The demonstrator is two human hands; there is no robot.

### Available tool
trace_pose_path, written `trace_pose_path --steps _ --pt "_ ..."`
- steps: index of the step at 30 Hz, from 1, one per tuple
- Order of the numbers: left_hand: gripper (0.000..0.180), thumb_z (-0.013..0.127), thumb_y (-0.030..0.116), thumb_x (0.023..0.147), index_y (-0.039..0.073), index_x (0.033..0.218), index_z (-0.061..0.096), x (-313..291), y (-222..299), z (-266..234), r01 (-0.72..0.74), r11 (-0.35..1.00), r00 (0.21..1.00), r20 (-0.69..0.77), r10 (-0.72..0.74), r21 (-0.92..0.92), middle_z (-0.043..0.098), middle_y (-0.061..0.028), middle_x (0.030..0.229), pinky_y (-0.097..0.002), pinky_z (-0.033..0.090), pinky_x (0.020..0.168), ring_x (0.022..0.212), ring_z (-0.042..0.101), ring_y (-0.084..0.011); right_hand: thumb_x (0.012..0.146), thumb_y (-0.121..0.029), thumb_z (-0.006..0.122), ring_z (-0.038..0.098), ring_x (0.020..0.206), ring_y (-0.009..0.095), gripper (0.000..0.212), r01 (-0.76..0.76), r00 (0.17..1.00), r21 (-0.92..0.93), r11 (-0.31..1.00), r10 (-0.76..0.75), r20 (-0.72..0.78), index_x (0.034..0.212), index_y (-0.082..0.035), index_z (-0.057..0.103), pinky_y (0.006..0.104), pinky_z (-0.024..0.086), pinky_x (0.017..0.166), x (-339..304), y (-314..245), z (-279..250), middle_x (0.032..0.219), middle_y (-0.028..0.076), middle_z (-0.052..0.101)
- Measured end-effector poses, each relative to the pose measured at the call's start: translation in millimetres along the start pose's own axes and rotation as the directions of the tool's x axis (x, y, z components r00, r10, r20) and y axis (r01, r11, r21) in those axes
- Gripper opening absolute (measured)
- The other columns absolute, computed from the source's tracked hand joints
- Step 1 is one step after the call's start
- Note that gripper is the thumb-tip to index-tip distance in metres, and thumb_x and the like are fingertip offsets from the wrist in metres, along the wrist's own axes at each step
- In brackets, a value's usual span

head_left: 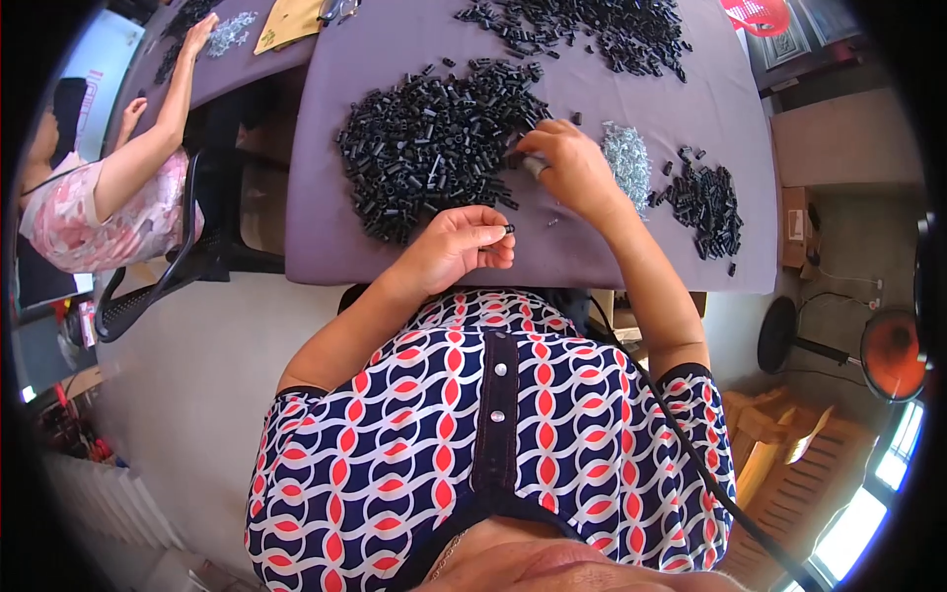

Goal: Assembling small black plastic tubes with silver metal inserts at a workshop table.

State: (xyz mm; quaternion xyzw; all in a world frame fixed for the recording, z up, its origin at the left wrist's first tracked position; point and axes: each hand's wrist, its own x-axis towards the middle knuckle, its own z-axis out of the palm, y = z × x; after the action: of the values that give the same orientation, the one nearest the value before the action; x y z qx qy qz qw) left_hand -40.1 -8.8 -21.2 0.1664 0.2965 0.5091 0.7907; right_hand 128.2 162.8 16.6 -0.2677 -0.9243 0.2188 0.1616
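Observation:
My left hand is closed near the table's front edge, pinching a small black cylindrical piece between thumb and fingertips. Just beyond it lies a large heap of black cylindrical pieces. At that heap's right edge is my right hand, its fingers drawn together and pointing left. Whatever those fingertips hold, if anything, is too small to make out. A pile of small silvery metal parts lies just right of my right hand, and a smaller pile of black pieces sits beyond that.
A purple-grey cloth covers the table. More black pieces are spread at the far side, near a red basket. At left, another person works at a second table beside a black chair. A round heater stands at right.

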Motion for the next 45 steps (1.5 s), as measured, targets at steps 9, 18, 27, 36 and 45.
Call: trace_pose_path --steps 9,18,27,36,45 --pt "0.01 0.062 0.011 0.097 0.004 0.104 0.064 1 0 3 -0.016 0.999 1.0 -0.007 0.017 0.041 0.07 -0.009 0.097 -0.0358 0.057 0.083 0.086 0.069 -0.0199 0.07 0.004 0.063 0.062 0.097 0.033 0.031 -0.005 0.996 0.041 0.999 0.009 -0.091 0.099 -0.004 0.069 0.0406 0.051 0.085 -9 -5 -3 0.097 0.012 0.065" --pt "0.013 0.06 0.012 0.097 0.005 0.106 0.065 0 -2 -1 -0.021 0.999 1.0 -0.002 0.021 0.046 0.069 -0.0092 0.098 -0.0371 0.055 0.085 0.089 0.068 -0.0212 0.073 -0.003 0.065 0.061 0.096 0.033 0.023 0.052 0.987 -0.15 0.987 -0.074 -0.144 0.095 -0.008 0.071 0.0433 0.051 0.085 8 6 5 0.094 0.011 0.064" --pt "0.011 0.062 0.011 0.097 0.004 0.104 0.065 0 0 1 -0.022 0.999 1.0 -0.022 0.023 0.031 0.07 -0.0092 0.097 -0.0359 0.056 0.083 0.086 0.069 -0.02 0.069 0.004 0.062 0.061 0.099 0.035 0.028 0.063 0.998 0.041 0.997 -0.063 -0.015 0.096 -0.003 0.069 0.0434 0.05 0.087 7 -16 15 0.096 0.013 0.064" --pt "0.013 0.059 0.012 0.097 0.005 0.106 0.065 0 -3 -2 -0.029 0.998 1.0 0.01 0.028 0.049 0.069 -0.0086 0.099 -0.0374 0.055 0.085 0.088 0.067 -0.0205 0.074 -0.002 0.067 0.061 0.098 0.036 0.023 0.039 0.999 0.001 0.999 -0.039 0.019 0.097 -0.003 0.062 0.0441 0.05 0.085 9 -18 16 0.096 0.013 0.063" --pt "0.012 0.06 0.012 0.097 0.005 0.106 0.065 -1 -3 1 -0.028 0.997 0.999 -0.02 0.03 0.075 0.069 -0.0088 0.098 -0.0367 0.055 0.085 0.088 0.068 -0.0209 0.075 0.004 0.066 0.065 0.088 0.026 0.025 0.041 0.998 0.29 0.956 -0.024 -0.062 0.099 -0.002 0.061 0.0356 0.051 0.078 -9 -18 17 0.091 0.009 0.064"
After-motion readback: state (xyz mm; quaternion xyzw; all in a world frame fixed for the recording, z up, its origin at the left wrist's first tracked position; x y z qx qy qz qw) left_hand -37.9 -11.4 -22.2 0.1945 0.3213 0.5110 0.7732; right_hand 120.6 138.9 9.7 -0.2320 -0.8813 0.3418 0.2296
